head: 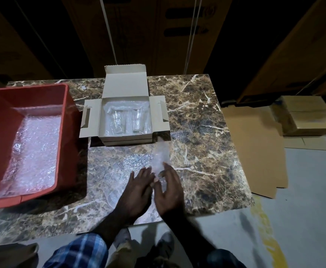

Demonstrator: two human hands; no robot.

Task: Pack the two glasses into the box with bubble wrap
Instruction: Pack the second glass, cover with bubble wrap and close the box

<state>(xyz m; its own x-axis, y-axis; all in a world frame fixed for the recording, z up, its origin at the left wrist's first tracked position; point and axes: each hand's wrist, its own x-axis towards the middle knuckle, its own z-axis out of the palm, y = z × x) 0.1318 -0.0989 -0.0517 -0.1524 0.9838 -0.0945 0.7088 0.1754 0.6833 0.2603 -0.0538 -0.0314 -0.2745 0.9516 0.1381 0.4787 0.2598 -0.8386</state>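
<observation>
Clear bubble wrap sheet (pixel 119 171) flat on desk (pixel 206 122), just near side of box (pixel 125 120). Two glasses (pixel 127 120) already lying inside box. Right hand (pixel 168 190) pinching raised wrap edge; left hand (pixel 139 188) flat, fingers straight, pressing sheet. Box straight ahead of both.

Left hand (pixel 137 188) lies flat, fingers straight; right hand (pixel 169 190) seemingly pinching, blurred
</observation>
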